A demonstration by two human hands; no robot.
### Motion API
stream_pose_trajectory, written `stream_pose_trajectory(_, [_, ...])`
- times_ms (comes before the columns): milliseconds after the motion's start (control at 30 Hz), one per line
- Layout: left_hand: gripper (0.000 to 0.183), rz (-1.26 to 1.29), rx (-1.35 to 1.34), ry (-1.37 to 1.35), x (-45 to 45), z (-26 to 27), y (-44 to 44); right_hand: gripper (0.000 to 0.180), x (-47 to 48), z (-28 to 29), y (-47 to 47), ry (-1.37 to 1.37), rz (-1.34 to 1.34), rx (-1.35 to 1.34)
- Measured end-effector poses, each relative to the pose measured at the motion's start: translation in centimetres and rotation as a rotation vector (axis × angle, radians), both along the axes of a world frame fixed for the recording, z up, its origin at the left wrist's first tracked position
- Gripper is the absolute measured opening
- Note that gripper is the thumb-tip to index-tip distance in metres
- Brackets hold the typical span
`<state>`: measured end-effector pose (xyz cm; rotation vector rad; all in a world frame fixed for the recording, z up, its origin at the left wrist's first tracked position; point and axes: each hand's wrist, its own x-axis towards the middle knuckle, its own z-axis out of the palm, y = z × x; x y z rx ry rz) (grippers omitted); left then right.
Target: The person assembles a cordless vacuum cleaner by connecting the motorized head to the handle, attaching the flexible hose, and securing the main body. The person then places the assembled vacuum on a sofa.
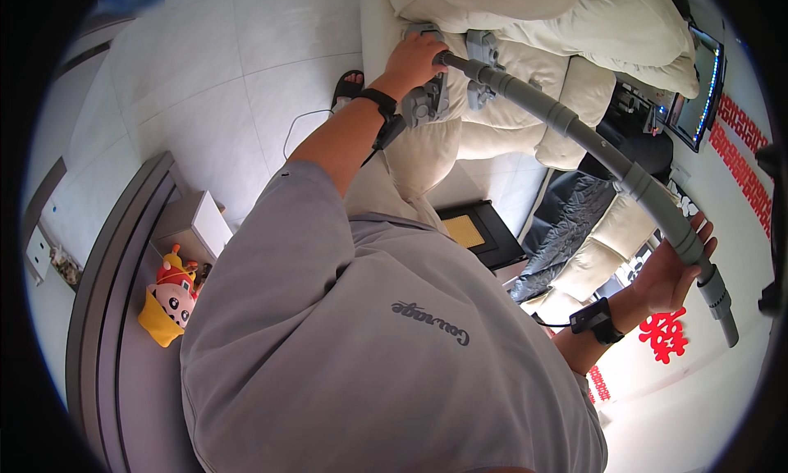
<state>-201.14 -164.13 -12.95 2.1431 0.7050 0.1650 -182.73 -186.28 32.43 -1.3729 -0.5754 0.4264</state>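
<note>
A long grey telescopic pole (591,141) with collars and joints slants across the view, from upper middle to lower right. My left hand (415,61) is closed round its upper-left end, beside a grey plastic fitting (428,104) that the hand partly hides. A second grey plastic fitting (483,48) lies on the cream sofa (517,107) just right of it. Near the pole's other end, my right hand (668,273) supports it against the palm, with the thumb in front and the fingertips showing past the far side. The pole narrows to a thin tip beyond that hand.
A black-framed table (492,251) stands between the seats. A dark quilted cover (554,233) drapes over another cream seat. Left are a grey cabinet (138,374) and a plush toy (175,301). A sandalled foot (351,82) and thin cable (292,125) are on the floor. A lit screen (695,91) stands upper right.
</note>
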Motion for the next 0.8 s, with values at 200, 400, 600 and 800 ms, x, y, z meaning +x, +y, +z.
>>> stream_pose_trajectory(200, [0.048, -0.012, -0.021, 0.028, 0.2, 0.4, 0.0, 0.051, 3.7, 0.3, -4.9, -0.114, 0.021, -0.152])
stream_pose_trajectory(400, [0.071, -0.050, -0.039, -0.161, 1.3, 3.4, -0.8, 0.054, 3.9, -0.5, -5.0, -0.119, 0.003, -0.098])
stream_pose_trajectory(600, [0.086, -0.094, -0.230, -0.595, 4.3, 13.5, -1.9, 0.060, 0.4, -0.5, -0.4, -0.113, 0.038, -0.095])
stream_pose_trajectory(800, [0.083, -0.268, -0.331, -0.568, 6.4, 26.2, -1.8, 0.054, -0.1, -0.7, 4.6, -0.263, 0.229, -0.139])
